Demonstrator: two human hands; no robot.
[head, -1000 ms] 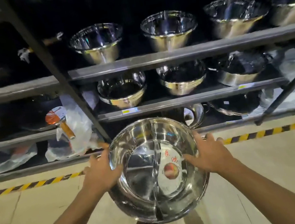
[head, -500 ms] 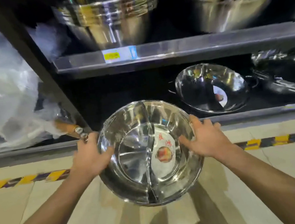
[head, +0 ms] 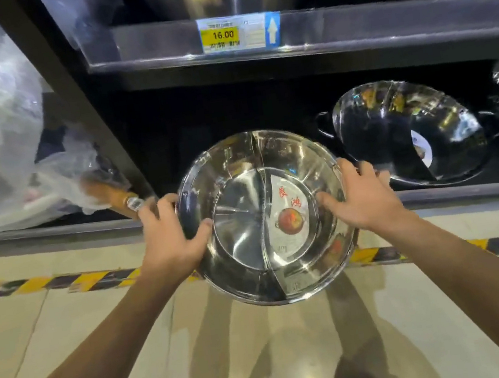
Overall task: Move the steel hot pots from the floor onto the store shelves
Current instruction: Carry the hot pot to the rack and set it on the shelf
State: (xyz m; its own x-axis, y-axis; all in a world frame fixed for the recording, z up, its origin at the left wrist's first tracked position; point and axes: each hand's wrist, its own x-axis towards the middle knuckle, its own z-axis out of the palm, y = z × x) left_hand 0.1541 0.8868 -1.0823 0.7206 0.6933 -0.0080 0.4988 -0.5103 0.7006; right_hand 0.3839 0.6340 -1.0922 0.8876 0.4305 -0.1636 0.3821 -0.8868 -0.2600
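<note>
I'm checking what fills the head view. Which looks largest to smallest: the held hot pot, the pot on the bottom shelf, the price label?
1. Held hot pot, though nearness to the camera inflates it.
2. Pot on the bottom shelf, possibly the same real size.
3. Price label.

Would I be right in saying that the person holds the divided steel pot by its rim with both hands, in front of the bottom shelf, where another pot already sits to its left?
Nearly right, but the side is wrong. The head view shows the other pot to the right of the divided pot, not the left. The left hand and right hand do hold its rim, before the bottom shelf.
</note>
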